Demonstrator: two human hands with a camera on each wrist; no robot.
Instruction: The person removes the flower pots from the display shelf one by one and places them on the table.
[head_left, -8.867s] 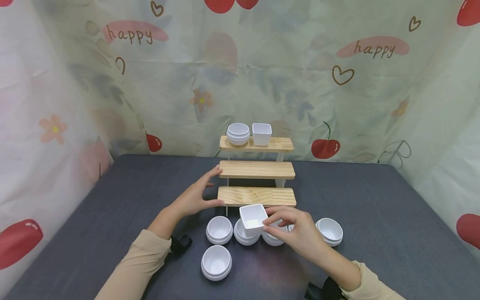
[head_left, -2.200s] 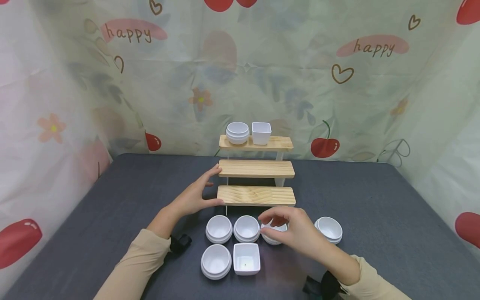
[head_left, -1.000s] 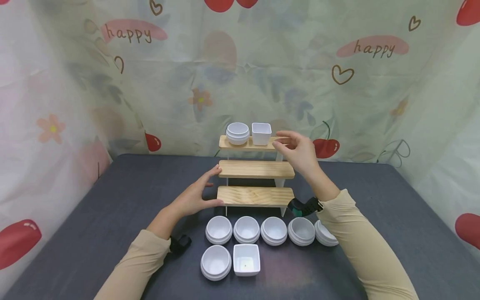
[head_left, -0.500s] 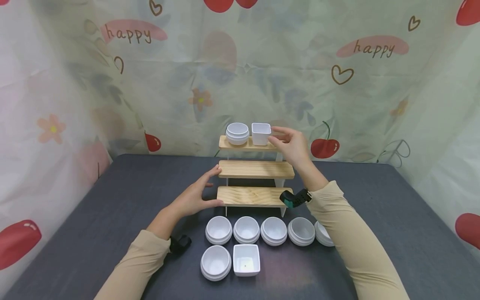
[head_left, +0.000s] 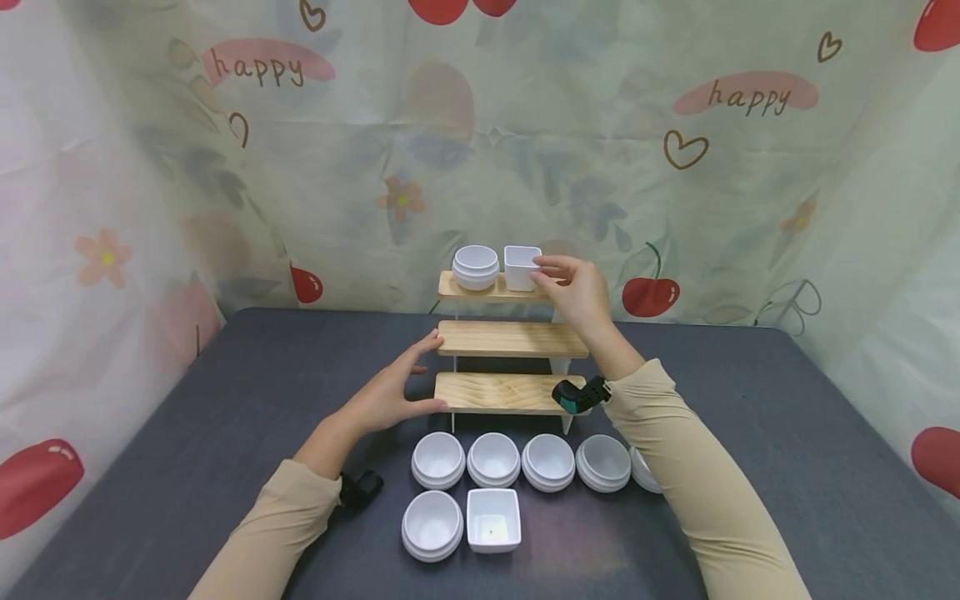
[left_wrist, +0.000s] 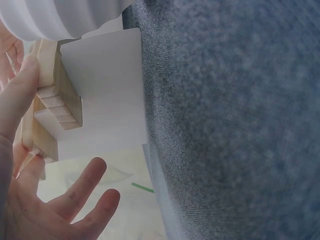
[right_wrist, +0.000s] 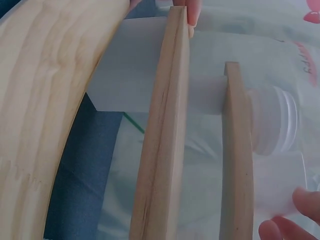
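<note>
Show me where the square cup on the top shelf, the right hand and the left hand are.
square cup point(head_left: 521, 267), head view, front wall.
right hand point(head_left: 573, 292), head view, back of hand.
left hand point(head_left: 390, 392), head view, back of hand.

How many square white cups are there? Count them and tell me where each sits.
2. One square cup stands on the top shelf beside a round bowl, at the right hand fingertips. The other square cup sits on the table, front row.

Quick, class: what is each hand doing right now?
Left hand: open, fingers resting against the left end of the wooden shelf.
Right hand: fingers pinching the square cup on the top step.
</note>
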